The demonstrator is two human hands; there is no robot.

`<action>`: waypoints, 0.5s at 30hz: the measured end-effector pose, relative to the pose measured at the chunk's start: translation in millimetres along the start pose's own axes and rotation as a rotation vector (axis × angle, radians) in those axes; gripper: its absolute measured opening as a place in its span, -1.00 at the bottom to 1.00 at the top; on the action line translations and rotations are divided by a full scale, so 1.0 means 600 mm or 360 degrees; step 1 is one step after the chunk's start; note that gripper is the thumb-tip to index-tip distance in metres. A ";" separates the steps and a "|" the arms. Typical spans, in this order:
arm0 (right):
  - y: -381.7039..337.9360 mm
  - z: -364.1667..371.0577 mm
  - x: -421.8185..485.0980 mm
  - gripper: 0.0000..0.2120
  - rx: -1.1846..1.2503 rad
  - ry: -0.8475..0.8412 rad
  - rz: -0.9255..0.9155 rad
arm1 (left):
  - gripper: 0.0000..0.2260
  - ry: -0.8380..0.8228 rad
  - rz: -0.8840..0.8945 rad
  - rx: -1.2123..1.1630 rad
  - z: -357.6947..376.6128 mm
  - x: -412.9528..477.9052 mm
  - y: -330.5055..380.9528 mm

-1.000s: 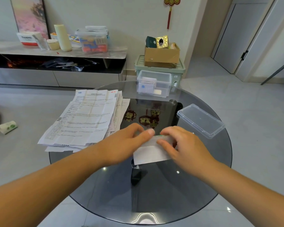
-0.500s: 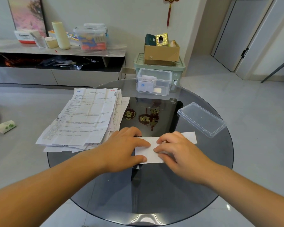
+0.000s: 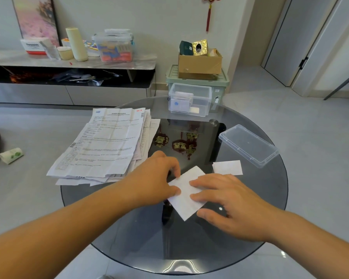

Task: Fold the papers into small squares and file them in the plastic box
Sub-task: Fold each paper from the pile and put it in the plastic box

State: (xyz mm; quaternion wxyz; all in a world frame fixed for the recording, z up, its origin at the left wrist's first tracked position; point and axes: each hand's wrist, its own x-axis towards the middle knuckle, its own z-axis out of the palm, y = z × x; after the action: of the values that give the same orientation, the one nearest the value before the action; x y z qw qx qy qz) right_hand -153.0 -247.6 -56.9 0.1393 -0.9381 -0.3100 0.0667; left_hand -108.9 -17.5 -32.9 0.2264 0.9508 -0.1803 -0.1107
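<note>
Near the front edge of the table (image 3: 189, 248), left hand (image 3: 155, 178) pinches the folded paper (image 3: 181, 206) with curled fingers, right hand (image 3: 230, 202) presses it flat-fingered; best, I judge, to square edges before creasing hard, then file it in the plastic box (image 3: 189, 99) at the far edge.

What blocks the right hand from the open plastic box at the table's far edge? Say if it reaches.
Probably yes: nothing upright stands between the right hand and the plastic box, though it presses the folded paper.
</note>
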 end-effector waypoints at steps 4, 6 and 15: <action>-0.006 0.004 -0.002 -0.45 0.0027 0.0028 -0.0020 | -0.79 -0.0016 -0.0190 -0.0306 -0.003 0.007 0.014; -0.007 0.003 -0.002 -0.45 0.0023 0.0030 -0.0024 | -0.81 -0.0041 -0.0292 -0.0478 -0.003 0.008 0.016; -0.016 0.005 -0.006 -0.33 0.0077 0.0099 0.0015 | -0.87 -0.0281 -0.0466 -0.0922 -0.007 0.000 0.021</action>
State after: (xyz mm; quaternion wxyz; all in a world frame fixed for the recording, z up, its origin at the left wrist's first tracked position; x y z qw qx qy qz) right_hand -161.7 -241.6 -56.5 0.1713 -0.9375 -0.2995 0.0457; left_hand -111.5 -26.5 -23.3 0.4524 0.8495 -0.0217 -0.2706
